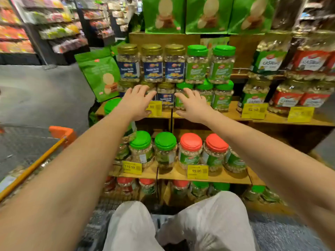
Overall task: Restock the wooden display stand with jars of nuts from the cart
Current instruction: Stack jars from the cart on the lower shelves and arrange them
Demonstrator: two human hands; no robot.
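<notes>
The wooden display stand (272, 118) fills the middle of the head view, its tiers stocked with nut jars. My left hand (136, 102) and my right hand (193, 105) reach side by side toward the upper tier, fingers spread and holding nothing. Between them stands a gold-lidded jar with a blue label (165, 95); my fingertips are at or near the jars beside it, and contact is unclear. A second row of gold-lidded jars (152, 63) and green-lidded jars (210, 64) is stacked above. The cart (61, 134), with an orange handle, is at the lower left.
Green-lidded (153, 151) and red-lidded jars (204, 153) fill the tier below, with yellow price tags (197, 172) on the shelf edges. Green snack bags (101, 77) lean at the stand's left end. An aisle with shelving runs off at the upper left. My knees (181, 223) are at the bottom.
</notes>
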